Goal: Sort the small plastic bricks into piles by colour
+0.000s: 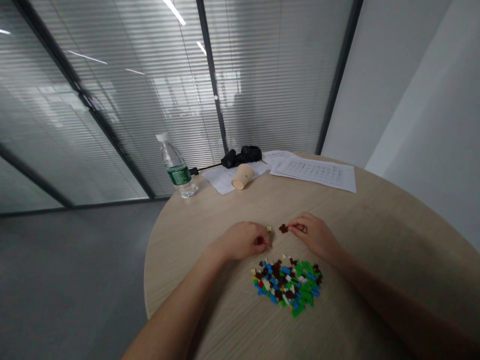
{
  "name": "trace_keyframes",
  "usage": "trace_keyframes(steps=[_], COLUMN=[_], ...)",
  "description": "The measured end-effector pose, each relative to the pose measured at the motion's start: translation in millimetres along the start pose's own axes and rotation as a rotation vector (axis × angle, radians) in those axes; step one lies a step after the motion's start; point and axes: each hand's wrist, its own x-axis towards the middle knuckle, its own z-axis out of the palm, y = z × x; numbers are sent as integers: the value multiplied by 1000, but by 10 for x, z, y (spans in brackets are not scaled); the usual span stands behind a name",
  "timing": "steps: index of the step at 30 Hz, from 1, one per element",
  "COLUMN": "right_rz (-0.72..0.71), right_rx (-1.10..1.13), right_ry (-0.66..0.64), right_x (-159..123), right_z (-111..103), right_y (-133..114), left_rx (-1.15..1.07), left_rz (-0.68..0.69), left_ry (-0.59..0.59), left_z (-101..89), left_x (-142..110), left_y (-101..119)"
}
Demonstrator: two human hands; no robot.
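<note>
My right hand (314, 235) is closed in a pinch, its fingertips at the edge of a small dark brown toy brick piece (283, 228). Whether that piece is one brick or a few together is too small to tell. To its left, my left hand (247, 240) is curled with the fingers pressed together; what they hold, if anything, is hidden. A cream toy brick (269, 229) shows just beyond the left fingertips. Below both hands lies a loose pile of toy bricks (288, 282) in green, blue, brown, cream, white and a little red and yellow.
A water bottle (179, 170) with a green label stands at the table's far left edge. A paper cup (242, 176) lies on its side on a sheet. Behind it is a folded black umbrella (242, 156). Printed papers (315, 172) lie at the back of the round table (180, 280).
</note>
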Motion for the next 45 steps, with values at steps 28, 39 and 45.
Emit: trace_keyframes(steps=[28, 39, 45], right_rz=[-303, -392, -330], right_rx=[43, 31, 64], right_ry=[63, -202, -226], right_x=[-89, -213, -207], right_z=[-29, -155, -132], right_y=[-165, -462, -423], left_rx=[-111, -69, -46], left_rz=[20, 23, -4], left_ry=[-50, 12, 134], left_z=[-22, 13, 74], left_x=[-48, -33, 16], left_y=[-1, 7, 24])
